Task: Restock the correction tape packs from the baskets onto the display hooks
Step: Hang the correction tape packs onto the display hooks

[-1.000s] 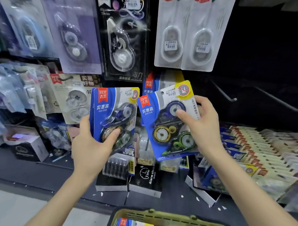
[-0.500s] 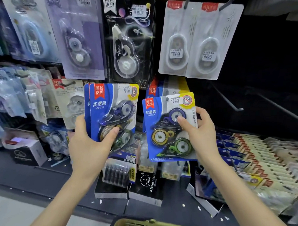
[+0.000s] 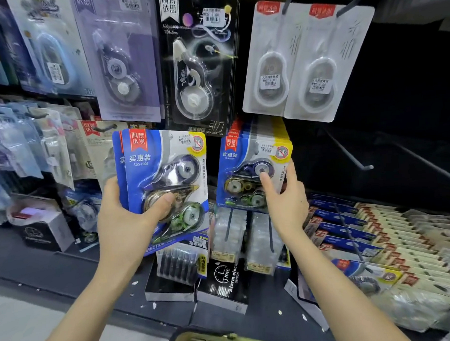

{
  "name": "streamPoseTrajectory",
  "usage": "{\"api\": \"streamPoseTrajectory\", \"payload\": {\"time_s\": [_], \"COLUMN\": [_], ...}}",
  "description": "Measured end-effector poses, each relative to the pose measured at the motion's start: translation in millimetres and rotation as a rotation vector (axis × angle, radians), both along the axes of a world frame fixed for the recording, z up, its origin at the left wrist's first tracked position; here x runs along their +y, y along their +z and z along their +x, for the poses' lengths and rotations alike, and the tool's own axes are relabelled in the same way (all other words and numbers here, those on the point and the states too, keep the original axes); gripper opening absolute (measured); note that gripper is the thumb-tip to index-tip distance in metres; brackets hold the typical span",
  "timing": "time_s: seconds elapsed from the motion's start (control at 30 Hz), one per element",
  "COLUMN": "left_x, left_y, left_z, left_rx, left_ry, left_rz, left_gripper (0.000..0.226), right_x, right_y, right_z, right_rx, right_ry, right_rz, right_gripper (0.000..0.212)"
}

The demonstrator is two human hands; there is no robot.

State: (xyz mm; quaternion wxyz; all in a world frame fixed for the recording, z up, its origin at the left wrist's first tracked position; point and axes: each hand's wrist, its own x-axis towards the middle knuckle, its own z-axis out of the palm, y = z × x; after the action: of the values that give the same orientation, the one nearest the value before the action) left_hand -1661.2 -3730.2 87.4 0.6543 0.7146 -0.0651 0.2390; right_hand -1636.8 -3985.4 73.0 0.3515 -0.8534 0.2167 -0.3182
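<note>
My left hand [image 3: 123,225] grips a small stack of blue correction tape packs [image 3: 165,182], thumb across the front blister, held upright left of centre. My right hand [image 3: 283,201] holds another blue pack [image 3: 252,169] by its right side, thumb on the blister, fingers behind. That pack sits against several identical packs hanging on a display hook [image 3: 245,134] behind it; the hook tip is hidden. The olive basket [image 3: 212,340] shows at the bottom edge with one pack's red corner visible.
Other tape packs hang above: a black one [image 3: 197,69], a lilac one [image 3: 118,59] and two white ones [image 3: 304,60]. Bare hooks [image 3: 351,153] jut out at the right. Rows of flat packs [image 3: 400,240] and small boxes [image 3: 223,285] cover the shelf below.
My right hand has carried its pack up and away from me, onto the row of matching packs on the hook. My left hand has lifted its stack slightly. The view has tilted upward.
</note>
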Motion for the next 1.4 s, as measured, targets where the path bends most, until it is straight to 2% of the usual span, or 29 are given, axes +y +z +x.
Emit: {"api": "streamPoseTrajectory", "payload": {"time_s": [0.07, 0.13, 0.2, 0.27, 0.3, 0.37, 0.47, 0.57, 0.63, 0.7, 0.77, 0.83, 0.87, 1.1, 1.4], "left_x": [5, 8, 9, 3, -1, -10, -19, -22, -23, -22, -20, -17, -15, -9, -6], "left_y": [0, 1, 1, -1, -3, -8, -14, -16, -18, -21, -21, -22, -22, -20, -14], "left_z": [0, -2, -4, -9, -12, -19, -23, -24, -26, -25, -22, -18, -16, -14, -11], "left_rx": [0.024, 0.066, 0.104, 0.13, 0.146, 0.182, 0.24, 0.292, 0.299, 0.298, 0.281, 0.25, 0.227, 0.102, 0.092], "left_ry": [-0.056, -0.164, -0.287, -0.385, -0.431, -0.503, -0.52, -0.488, -0.477, -0.451, -0.4, -0.289, -0.232, 0.016, 0.103], "left_rz": [-0.037, -0.098, -0.133, -0.139, -0.15, -0.172, -0.233, -0.223, -0.188, -0.15, -0.123, -0.082, -0.046, 0.239, 0.284], "left_gripper": [0.053, 0.056, 0.068, 0.074, 0.08, 0.093, 0.106, 0.101, 0.093, 0.078, 0.051, 0.025, 0.02, 0.022, 0.027], "right_x": [3, 11, 24, 39, 44, 49, 47, 38, 30, 18, 5, -9, -15, -12, -4], "right_y": [7, 14, 22, 28, 28, 23, 13, 4, -1, -3, -3, 0, 4, 44, 50], "right_z": [-14, -34, -55, -73, -78, -82, -82, -86, -89, -92, -95, -97, -97, -85, -61], "right_rx": [0.039, -0.052, -0.12, -0.057, -0.015, -0.014, -0.048, -0.02, -0.014, -0.037, -0.087, -0.161, -0.188, -0.247, -0.239], "right_ry": [-0.08, -0.051, 0.188, 0.475, 0.57, 0.645, 0.636, 0.649, 0.641, 0.615, 0.561, 0.477, 0.441, 0.51, 0.466], "right_rz": [-0.077, -0.046, 0.176, 0.454, 0.528, 0.541, 0.58, 0.622, 0.646, 0.652, 0.677, 0.657, 0.603, 0.156, 0.129], "right_gripper": [0.081, 0.076, 0.064, 0.056, 0.051, 0.038, 0.04, 0.049, 0.044, 0.038, 0.035, 0.035, 0.037, 0.073, 0.075]}}
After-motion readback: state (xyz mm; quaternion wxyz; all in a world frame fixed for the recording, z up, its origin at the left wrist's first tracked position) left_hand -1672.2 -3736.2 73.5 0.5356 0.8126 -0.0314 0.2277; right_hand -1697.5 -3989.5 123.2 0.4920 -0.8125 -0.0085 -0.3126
